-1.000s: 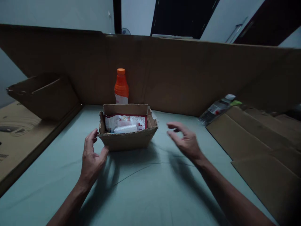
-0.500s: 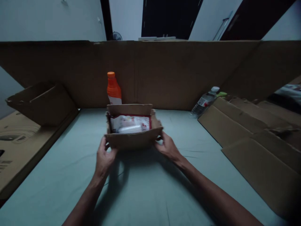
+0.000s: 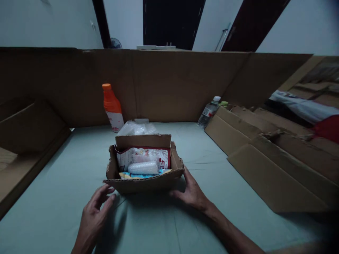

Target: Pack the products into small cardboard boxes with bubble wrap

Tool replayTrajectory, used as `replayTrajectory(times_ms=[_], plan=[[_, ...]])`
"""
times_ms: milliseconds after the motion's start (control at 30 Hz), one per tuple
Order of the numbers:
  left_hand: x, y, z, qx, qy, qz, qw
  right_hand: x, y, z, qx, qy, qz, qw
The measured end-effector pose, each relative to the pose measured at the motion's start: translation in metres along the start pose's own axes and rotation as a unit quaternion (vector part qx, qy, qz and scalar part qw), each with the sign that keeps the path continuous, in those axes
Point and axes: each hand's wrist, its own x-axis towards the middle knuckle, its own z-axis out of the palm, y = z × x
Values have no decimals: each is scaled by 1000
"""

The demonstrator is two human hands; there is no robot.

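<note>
A small open cardboard box [image 3: 148, 186] rests on the pale green cloth in front of me. Inside lie a red-and-white printed packet [image 3: 150, 155], a bubble-wrapped roll [image 3: 144, 168] and a blue-and-yellow packet [image 3: 129, 175]. My left hand [image 3: 96, 206] is open just below the box's front left corner, its thumb and fingers apart. At the right end, my right hand [image 3: 192, 190] has its fingers against or very near the box's side. Its thumb is stretched out, off the cardboard and slightly blurred; some fingertips are hidden behind the corner.
Behind the box lies clear bubble wrap [image 3: 137, 127], beside a leaning orange bottle [image 3: 112, 106]. A clear water bottle [image 3: 209, 112] leans at the back right, by larger cardboard boxes [image 3: 275, 173]. A tall cardboard wall [image 3: 172, 84] closes the back; another box [image 3: 34, 127] stands left.
The box has come nearer me and down onto the cloth, uncovering the bubble wrap behind it. My left hand has let go and moved away; my right thumb has loosened. The view has turned right.
</note>
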Motion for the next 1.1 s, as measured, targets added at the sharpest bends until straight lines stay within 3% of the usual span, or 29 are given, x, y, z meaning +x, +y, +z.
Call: replayTrajectory(times_ms=[200,500,700,933,1100], plan=[[-9,-15,13,-14,-9,-58,998,35,21,9,192,-94,-26,977],[-2,9,48,-35,-27,-47,998,12,43,-17,59,-46,-72,995],[9,6,63,-59,-44,-40,996,15,52,-22,159,-70,-81,982],[15,16,79,-60,-64,-48,995,11,54,-23,133,25,-69,988],[24,24,108,-63,-112,-25,991,-8,56,-43,99,86,-45,990]])
